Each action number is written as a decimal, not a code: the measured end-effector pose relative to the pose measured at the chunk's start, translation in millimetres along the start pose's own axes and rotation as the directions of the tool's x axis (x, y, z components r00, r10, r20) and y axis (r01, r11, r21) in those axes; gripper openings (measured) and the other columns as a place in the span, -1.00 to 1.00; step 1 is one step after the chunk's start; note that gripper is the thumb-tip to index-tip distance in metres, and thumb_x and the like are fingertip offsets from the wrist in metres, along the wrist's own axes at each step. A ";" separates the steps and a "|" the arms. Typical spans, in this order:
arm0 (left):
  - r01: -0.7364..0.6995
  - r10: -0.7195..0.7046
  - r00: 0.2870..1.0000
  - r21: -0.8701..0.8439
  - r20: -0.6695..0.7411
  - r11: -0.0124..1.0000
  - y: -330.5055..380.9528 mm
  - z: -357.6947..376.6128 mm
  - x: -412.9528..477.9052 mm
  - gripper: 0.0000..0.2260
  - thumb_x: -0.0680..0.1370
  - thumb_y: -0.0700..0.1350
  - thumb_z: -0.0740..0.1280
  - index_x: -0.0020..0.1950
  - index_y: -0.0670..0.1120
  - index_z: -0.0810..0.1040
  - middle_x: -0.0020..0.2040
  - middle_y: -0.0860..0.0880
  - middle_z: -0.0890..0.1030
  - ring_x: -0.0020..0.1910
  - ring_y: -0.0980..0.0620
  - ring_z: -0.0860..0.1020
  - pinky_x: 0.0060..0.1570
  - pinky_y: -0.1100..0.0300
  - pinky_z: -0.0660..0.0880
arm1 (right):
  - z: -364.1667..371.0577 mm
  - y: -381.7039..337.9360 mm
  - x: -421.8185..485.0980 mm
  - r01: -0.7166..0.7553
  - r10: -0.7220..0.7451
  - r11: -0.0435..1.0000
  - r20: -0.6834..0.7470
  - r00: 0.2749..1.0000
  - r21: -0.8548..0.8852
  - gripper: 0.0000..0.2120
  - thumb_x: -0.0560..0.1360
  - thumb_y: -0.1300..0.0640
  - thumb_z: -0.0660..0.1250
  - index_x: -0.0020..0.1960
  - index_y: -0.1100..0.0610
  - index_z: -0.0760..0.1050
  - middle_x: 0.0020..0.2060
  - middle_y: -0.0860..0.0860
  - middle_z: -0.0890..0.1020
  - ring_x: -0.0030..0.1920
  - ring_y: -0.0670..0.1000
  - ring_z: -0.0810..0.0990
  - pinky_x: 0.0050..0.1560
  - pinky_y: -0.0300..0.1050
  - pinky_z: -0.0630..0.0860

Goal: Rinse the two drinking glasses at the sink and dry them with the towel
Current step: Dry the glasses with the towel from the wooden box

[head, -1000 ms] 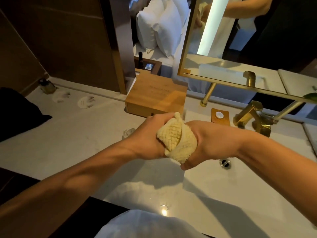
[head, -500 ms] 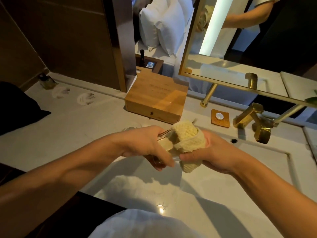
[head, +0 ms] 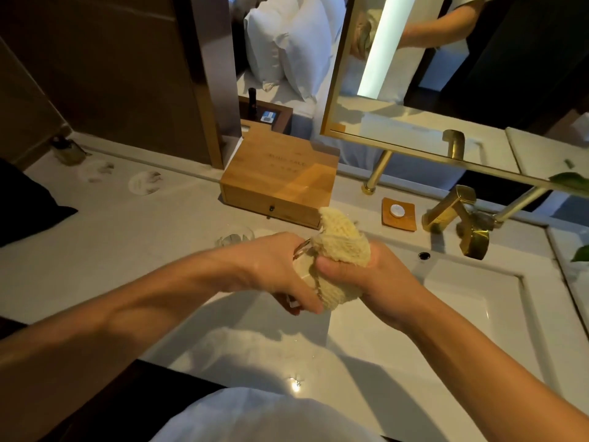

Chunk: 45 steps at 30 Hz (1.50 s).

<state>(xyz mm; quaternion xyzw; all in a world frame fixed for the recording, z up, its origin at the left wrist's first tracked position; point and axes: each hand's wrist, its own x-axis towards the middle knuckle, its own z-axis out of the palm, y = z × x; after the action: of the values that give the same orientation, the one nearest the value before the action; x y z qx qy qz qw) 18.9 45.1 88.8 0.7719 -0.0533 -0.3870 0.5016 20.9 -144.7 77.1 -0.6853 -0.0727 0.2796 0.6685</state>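
1. The left hand (head: 280,272) curls round a clear drinking glass (head: 302,263) and holds it on its side, in front of the light wooden drawer box (head: 280,183).
2. The right hand (head: 373,282) grips a bunched pale-yellow waffle-weave towel (head: 342,250) against the glass's mouth. Some of the cloth seems to be pushed inside, though the hands hide most of the glass.
3. The step in hand is likely the drying of this glass.
4. A second clear glass (head: 234,239) stands on the white stone counter (head: 127,250), in front of the box and towards its left. Whether it is dry I cannot tell.
5. The next move calls for turning the glass against the cloth with a gentle grip, then setting it down upright in front of the box.
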 end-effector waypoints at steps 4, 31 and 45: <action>-0.011 0.102 0.938 0.269 -0.330 0.963 -14.5 21.4 19.5 -0.62 0.33 -0.12 0.53 0.11 -0.03 0.57 -0.07 0.00 0.68 -0.12 0.00 0.66 -0.06 -0.01 0.66 | 11.6 5.0 1.3 0.045 -0.053 0.998 -0.171 0.984 -0.052 -0.81 0.33 -0.03 0.55 -0.09 0.00 0.71 -0.09 0.05 0.76 -0.04 0.07 0.72 0.02 0.00 0.63; 0.001 0.151 0.911 0.367 -0.384 0.930 -43.6 29.5 24.4 -0.69 0.39 -0.22 0.51 0.07 -0.08 0.52 -0.06 -0.02 0.63 -0.11 -0.03 0.62 -0.13 0.09 0.60 | 23.5 19.7 7.5 -0.030 0.042 0.997 -0.166 0.985 0.070 -0.79 0.46 -0.08 0.48 -0.09 0.07 0.67 -0.22 -0.01 0.74 -0.15 -0.01 0.70 -0.14 -0.19 0.57; 0.052 0.074 0.960 0.429 -0.271 0.902 -36.3 30.9 30.6 -0.73 0.44 -0.13 0.49 0.09 -0.08 0.55 -0.10 -0.03 0.61 -0.18 -0.02 0.61 -0.10 0.07 0.59 | 20.2 30.9 6.7 -0.049 0.058 0.997 -0.198 0.979 0.052 -0.73 0.47 -0.09 0.43 -0.03 0.11 0.67 -0.19 0.01 0.74 -0.09 0.04 0.71 -0.07 -0.12 0.58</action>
<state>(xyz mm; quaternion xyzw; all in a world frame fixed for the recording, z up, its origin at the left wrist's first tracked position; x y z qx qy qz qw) 8.9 25.8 36.5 0.9104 -0.0706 -0.2492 0.3226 8.3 -126.8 46.6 -0.6956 0.0197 0.2291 0.6806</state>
